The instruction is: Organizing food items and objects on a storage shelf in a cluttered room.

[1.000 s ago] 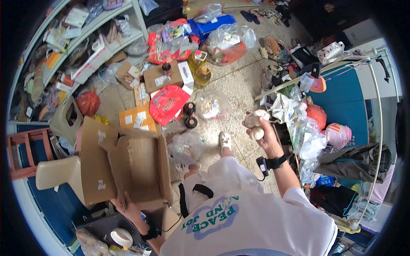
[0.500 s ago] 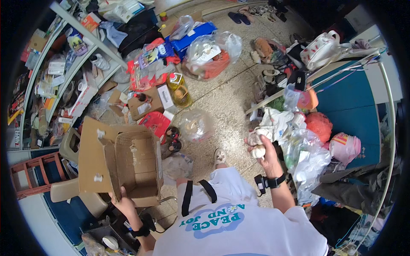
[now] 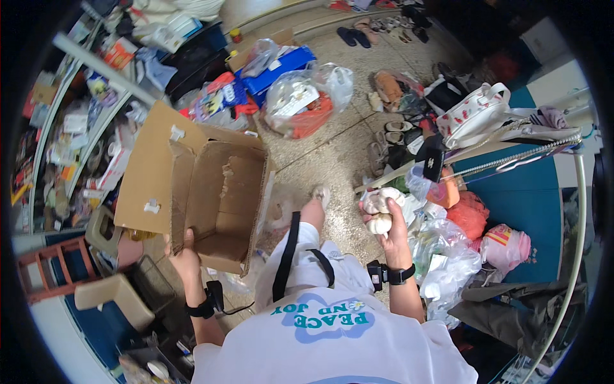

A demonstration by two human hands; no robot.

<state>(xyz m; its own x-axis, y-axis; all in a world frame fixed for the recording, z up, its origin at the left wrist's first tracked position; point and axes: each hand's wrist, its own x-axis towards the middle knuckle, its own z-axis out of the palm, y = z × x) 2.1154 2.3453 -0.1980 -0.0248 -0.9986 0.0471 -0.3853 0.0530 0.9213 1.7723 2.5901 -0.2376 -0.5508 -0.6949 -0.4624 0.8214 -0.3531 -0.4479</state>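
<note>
My left hand (image 3: 184,255) grips the near edge of an open cardboard box (image 3: 225,192), its thumb inside and the other fingers behind the wall. The box is held up off the floor, and its bottom shows bare brown cardboard. One wide flap (image 3: 142,169) hangs out to the left, with two torn white patches on it. In my right hand (image 3: 398,232) are a few white garlic bulbs (image 3: 382,203), cupped between thumb and fingers. This hand is raised to the right of the box, apart from it, in front of a heap of plastic bags.
Clear plastic bags (image 3: 441,249) and a red bag (image 3: 469,214) are heaped at the right beside a metal rail (image 3: 579,211). Ahead lie a tied bag (image 3: 297,105), a blue box (image 3: 281,72) and several shoes (image 3: 400,131). A beige chair (image 3: 115,301) stands at the left.
The cardboard box has been raised and moved farther ahead, now covering the oil bottles and red bag behind it. My right hand with the garlic has shifted slightly left. One leg has stepped forward.
</note>
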